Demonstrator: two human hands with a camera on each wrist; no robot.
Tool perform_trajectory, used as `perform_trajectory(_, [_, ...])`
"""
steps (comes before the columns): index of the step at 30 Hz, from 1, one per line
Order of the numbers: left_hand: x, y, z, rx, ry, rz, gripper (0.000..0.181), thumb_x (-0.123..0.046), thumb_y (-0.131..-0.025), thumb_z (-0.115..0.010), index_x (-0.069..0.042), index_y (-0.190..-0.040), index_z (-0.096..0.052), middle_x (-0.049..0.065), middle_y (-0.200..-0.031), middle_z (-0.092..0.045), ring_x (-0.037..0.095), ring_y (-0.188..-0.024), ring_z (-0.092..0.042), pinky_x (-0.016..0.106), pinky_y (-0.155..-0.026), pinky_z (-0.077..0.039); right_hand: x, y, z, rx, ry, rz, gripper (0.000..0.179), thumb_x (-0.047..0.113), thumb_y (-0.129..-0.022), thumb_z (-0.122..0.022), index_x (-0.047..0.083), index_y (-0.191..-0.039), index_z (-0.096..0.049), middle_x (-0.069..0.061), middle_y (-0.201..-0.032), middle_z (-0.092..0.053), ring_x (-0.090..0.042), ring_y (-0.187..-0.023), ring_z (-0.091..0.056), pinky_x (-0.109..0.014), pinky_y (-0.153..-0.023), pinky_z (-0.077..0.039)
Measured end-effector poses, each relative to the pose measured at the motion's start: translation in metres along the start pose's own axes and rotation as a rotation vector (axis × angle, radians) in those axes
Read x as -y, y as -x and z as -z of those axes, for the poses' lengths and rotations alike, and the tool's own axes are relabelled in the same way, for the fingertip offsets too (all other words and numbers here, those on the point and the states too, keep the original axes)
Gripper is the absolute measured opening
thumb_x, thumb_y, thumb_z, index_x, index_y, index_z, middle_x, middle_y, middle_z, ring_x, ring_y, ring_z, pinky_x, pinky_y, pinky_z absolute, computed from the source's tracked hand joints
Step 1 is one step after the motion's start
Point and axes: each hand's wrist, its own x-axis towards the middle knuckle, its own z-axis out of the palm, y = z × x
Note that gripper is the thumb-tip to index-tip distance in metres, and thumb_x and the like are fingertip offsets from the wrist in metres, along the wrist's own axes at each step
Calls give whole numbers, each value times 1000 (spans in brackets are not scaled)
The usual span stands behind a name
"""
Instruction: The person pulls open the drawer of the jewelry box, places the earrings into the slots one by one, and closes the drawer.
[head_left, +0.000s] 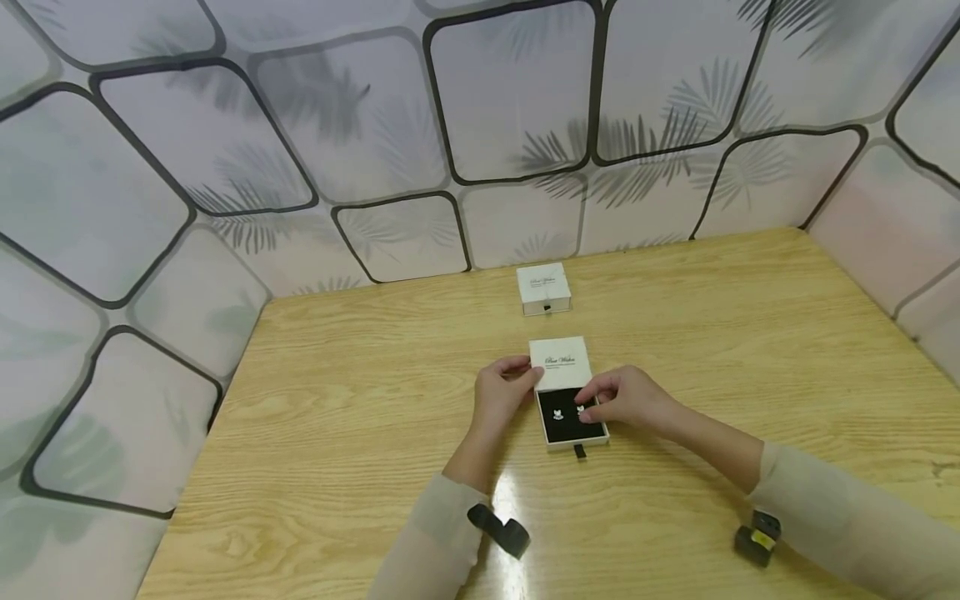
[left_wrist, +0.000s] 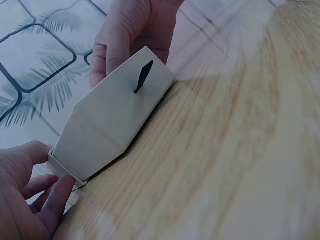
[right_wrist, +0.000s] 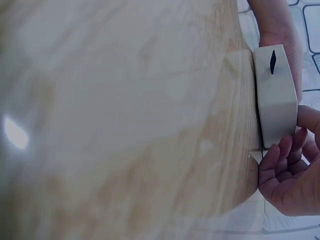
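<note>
A white drawer-style jewellery box (head_left: 558,364) with "Best Wishes" printed on its sleeve lies on the table, its tray (head_left: 551,446) pulled out toward me. Two small silvery earrings sit on the tray's black padding; the left earring (head_left: 558,414) is in plain sight. My left hand (head_left: 501,398) grips the sleeve's left side, thumb on top. Over the tray, my right hand (head_left: 633,402) pinches the right earring (head_left: 581,409) between thumb and index finger, partly covering it. The wrist views show the box's front with a black pull tab (left_wrist: 143,76), but neither earring.
Farther back stands a second white box (head_left: 544,288), closed, with a similar print and black tab. The wooden table (head_left: 360,417) meets a patterned fabric wall (head_left: 517,92) behind and at both sides.
</note>
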Motion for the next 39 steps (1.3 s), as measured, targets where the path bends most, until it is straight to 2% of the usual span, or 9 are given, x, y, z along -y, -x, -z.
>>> perform_trajectory(4, [-1, 0, 0, 0, 4, 6, 30, -9, -77, -77, 2, -103, -69, 13, -93, -69, 11, -73, -62, 26, -65, -59, -1, 1, 1, 7, -8, 3, 22, 14, -75, -80, 3, -93, -73, 5, -61, -48, -7, -55, -41, -18, -48, -32])
perform_trajectory(7, [-1, 1, 0, -1, 2, 11, 29, -8, -77, -77, 2, -103, -69, 13, -93, -69, 11, -74, -62, 25, -65, -59, -3, 0, 1, 12, 24, 20, 18, 15, -75, -79, 5, -89, -74, 5, -59, -48, -7, -54, -41, -18, -48, -33])
perform_trajectory(13, [-1, 0, 0, -7, -5, 7, 29, -9, -77, -77, 1, -103, -70, 13, -93, -69, 12, -74, -63, 26, -65, -59, -5, -1, 0, 1, 134, 121, 12, 16, -78, -77, 9, -86, -74, 7, -58, -47, -6, -54, -41, -19, -49, -34])
perform_trajectory(17, [-1, 0, 1, -3, -4, 1, 29, -10, -77, -77, 1, -103, -70, 13, -93, -69, 10, -72, -62, 25, -64, -59, -5, 0, 2, -1, 155, 178, 9, 15, -80, -75, 9, -86, -74, 7, -60, -49, -4, -55, -41, -18, -49, -35])
perform_trajectory(18, [-5, 3, 1, 0, -5, 1, 29, -9, -78, -76, 3, -104, -69, 14, -93, -69, 10, -72, -62, 26, -64, -59, -6, 0, 2, 2, 153, 180, 8, 15, -81, -75, 9, -86, -74, 7, -60, -49, -4, -55, -41, -18, -50, -36])
perform_trajectory(24, [-6, 2, 1, 9, -6, 4, 30, -7, -78, -75, 5, -105, -68, 16, -94, -69, 10, -71, -61, 28, -65, -60, -9, -2, 5, 32, 102, 159, 9, 17, -79, -76, 10, -85, -74, 7, -60, -49, -4, -56, -42, -18, -51, -35])
perform_trajectory(25, [-2, -1, 0, 7, -4, 3, 30, -8, -78, -76, 4, -105, -68, 15, -94, -69, 10, -72, -61, 27, -64, -59, -9, -2, 5, 35, 99, 161, 10, 17, -79, -76, 10, -85, -74, 7, -59, -48, -4, -55, -42, -18, -50, -35])
perform_trajectory(29, [-2, -1, 0, -1, -15, 3, 29, -10, -77, -77, 1, -103, -69, 13, -93, -69, 11, -73, -62, 25, -64, -59, -8, -3, 4, 35, 97, 159, 12, 17, -78, -77, 8, -86, -75, 7, -58, -48, -4, -54, -42, -18, -49, -34])
perform_trajectory(39, [-1, 1, 0, -4, -19, 16, 29, -10, -77, -77, 0, -103, -70, 12, -92, -69, 10, -72, -62, 25, -62, -59, -6, -2, 3, 45, 57, 80, 12, 12, -76, -77, 5, -86, -74, 6, -57, -47, -6, -53, -40, -18, -48, -33])
